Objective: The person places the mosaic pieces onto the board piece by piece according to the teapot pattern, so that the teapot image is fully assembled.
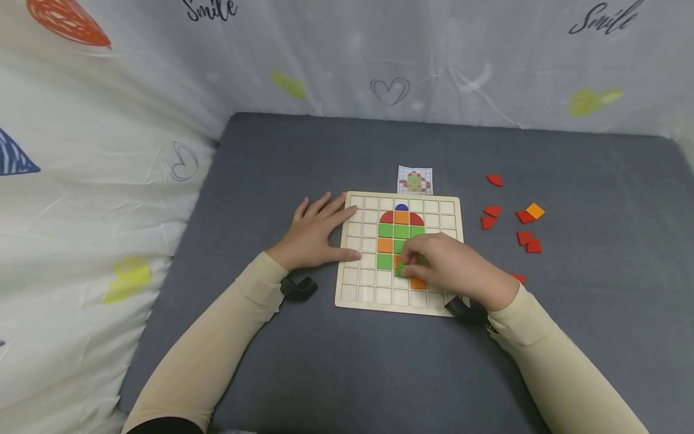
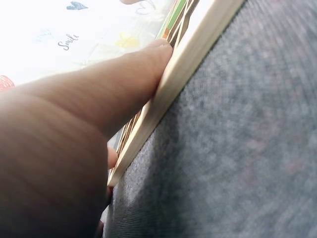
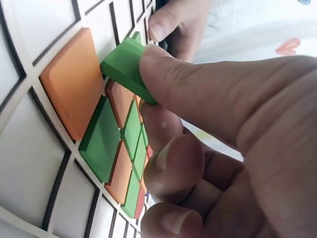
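Note:
A wooden grid board [image 1: 358, 294] lies on the table, with green, orange, red and blue tiles set in its middle squares. Between thumb and fingers my right hand [image 1: 447, 265] pinches a green square tile [image 3: 126, 64], tilted just over the board. Near it, an orange tile [image 3: 74, 84] sits in a square of the lower rows. My left hand [image 1: 314, 238] lies spread at the board's left edge, thumb and fingertips resting on the rim and outer squares. In the left wrist view, the left thumb [image 2: 114, 84] touches the board's edge.
A small printed pattern card [image 1: 415, 180] pokes out behind the board's far edge. To the right lie several loose red tiles [image 1: 534, 246] and an orange square tile [image 1: 535, 210]. A grey cloth covers the table [image 1: 336, 374]; printed curtains [image 1: 347, 60] hang behind and left.

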Demonstrator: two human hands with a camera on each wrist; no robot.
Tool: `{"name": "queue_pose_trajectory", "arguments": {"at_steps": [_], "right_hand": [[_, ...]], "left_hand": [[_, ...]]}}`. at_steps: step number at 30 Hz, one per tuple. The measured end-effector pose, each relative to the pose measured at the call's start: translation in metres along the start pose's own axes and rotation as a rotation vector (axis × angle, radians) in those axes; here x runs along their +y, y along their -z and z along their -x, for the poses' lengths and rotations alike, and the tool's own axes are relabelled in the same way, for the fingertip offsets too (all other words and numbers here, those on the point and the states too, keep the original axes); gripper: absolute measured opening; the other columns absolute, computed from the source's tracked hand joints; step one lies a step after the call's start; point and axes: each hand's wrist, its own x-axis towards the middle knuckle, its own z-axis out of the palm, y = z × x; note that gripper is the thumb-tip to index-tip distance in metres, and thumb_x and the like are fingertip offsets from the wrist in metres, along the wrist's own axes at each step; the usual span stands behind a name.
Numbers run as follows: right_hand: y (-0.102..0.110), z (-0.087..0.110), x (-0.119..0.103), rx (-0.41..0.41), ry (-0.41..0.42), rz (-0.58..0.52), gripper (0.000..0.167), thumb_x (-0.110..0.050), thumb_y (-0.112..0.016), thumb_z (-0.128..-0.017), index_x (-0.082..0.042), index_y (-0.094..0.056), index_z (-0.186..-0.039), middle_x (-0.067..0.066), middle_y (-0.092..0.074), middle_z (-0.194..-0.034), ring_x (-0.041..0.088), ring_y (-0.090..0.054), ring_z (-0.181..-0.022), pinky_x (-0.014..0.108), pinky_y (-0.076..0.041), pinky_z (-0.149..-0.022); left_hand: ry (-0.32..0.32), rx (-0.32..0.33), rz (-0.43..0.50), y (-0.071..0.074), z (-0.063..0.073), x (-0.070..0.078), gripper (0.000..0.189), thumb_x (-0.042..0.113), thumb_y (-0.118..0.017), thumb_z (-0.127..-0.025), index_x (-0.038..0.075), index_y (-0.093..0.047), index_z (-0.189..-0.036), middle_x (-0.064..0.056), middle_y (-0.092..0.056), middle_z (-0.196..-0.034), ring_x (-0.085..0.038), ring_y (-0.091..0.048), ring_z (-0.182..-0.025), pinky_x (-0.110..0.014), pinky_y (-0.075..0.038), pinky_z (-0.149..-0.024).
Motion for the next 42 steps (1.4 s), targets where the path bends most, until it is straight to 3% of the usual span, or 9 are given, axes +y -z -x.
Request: {"name": "queue_pose_trajectory", "arguments": {"at_steps": [15, 27, 35, 42], "right_hand": [[-0.007, 0.0, -0.007, -0.019, 0.019, 0.053, 0.008, -0.012, -0.082, -0.092, -0.019, -0.077, -0.092, -0.009, -0.069, -0.092, 0.009, -0.058, -0.079, 0.032, -0.053, -0.075], [-0.008, -0.001, -0.001, -0.003, 0.021, 0.017, 0.012, -0.012, -0.082, -0.092, -0.021, -0.074, -0.088, -0.011, -0.067, -0.086, 0.008, -0.055, -0.072, 0.03, -0.05, -0.07], [0.006, 0.001, 0.016, 0.054, -0.039, -0.054, 0.011, -0.02, -0.082, -0.094, -0.021, -0.075, -0.086, -0.012, -0.064, -0.074, 0.009, -0.054, -0.065, 0.028, -0.047, -0.061], [0.032, 0.011, 0.039, 0.133, -0.187, -0.045, 0.006, -0.02, -0.077, -0.098, -0.015, -0.077, -0.093, -0.003, -0.067, -0.079, 0.016, -0.055, -0.067, 0.032, -0.047, -0.061]], "left_hand": [[-0.001, -0.003, 0.005, -0.001, -0.002, 0.0, 0.103, 0.076, -0.069, -0.087, 0.029, -0.028, -0.169, 0.002, -0.007, -0.178, -0.029, -0.001, -0.164, -0.061, 0.009, -0.127], [-0.008, -0.009, 0.005, 0.001, -0.004, 0.0, 0.102, 0.074, -0.07, -0.087, 0.028, -0.029, -0.169, 0.001, -0.008, -0.177, -0.029, -0.001, -0.164, -0.062, 0.009, -0.127], [-0.008, -0.007, 0.003, 0.001, -0.003, -0.001, 0.103, 0.074, -0.07, -0.087, 0.026, -0.029, -0.168, 0.001, -0.008, -0.178, -0.03, -0.001, -0.164, -0.062, 0.008, -0.126], [-0.002, -0.002, 0.003, -0.001, -0.001, -0.002, 0.102, 0.074, -0.07, -0.088, 0.026, -0.029, -0.168, 0.001, -0.008, -0.178, -0.03, -0.001, -0.164, -0.061, 0.008, -0.127]]}}
